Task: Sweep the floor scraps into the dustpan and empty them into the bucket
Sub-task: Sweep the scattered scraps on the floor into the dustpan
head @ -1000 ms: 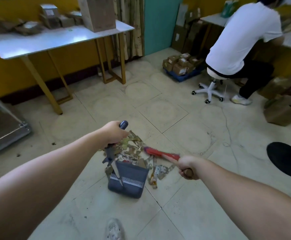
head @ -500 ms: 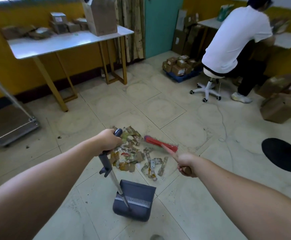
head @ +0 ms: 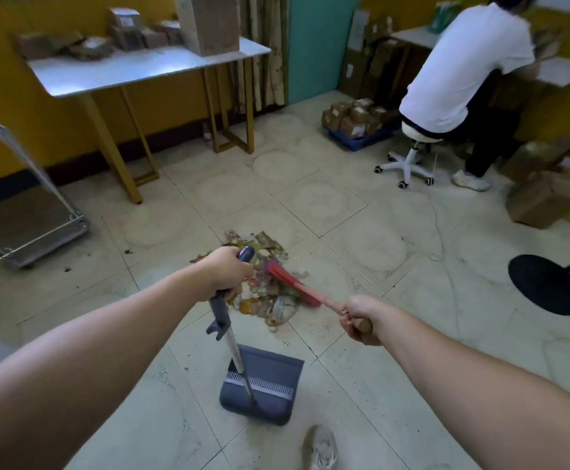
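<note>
Tiled floor (head: pixel 310 205): scraps (head: pixel 270 308) lie at 12 o'clock from dustpan (head: pixel 270 381) mouth, just apart. Left hand (head: pixel 226 273) grips its handle (head: pixel 221 317); right hand (head: pixel 358 318) clamps brush (head: pixel 290 283) over them.

A white-topped table (head: pixel 134 79) is set against the yellow wall (head: pixel 2 96), with cardboard boxes (head: pixel 124 32) piled along its back edge. A flat trolley (head: pixel 29 228) is parked at the left. A person in white (head: pixel 463 62) is seated on a wheeled stool (head: pixel 409 157) beside parcels (head: pixel 351 117) stacked on a blue pallet (head: pixel 360 143).
</note>
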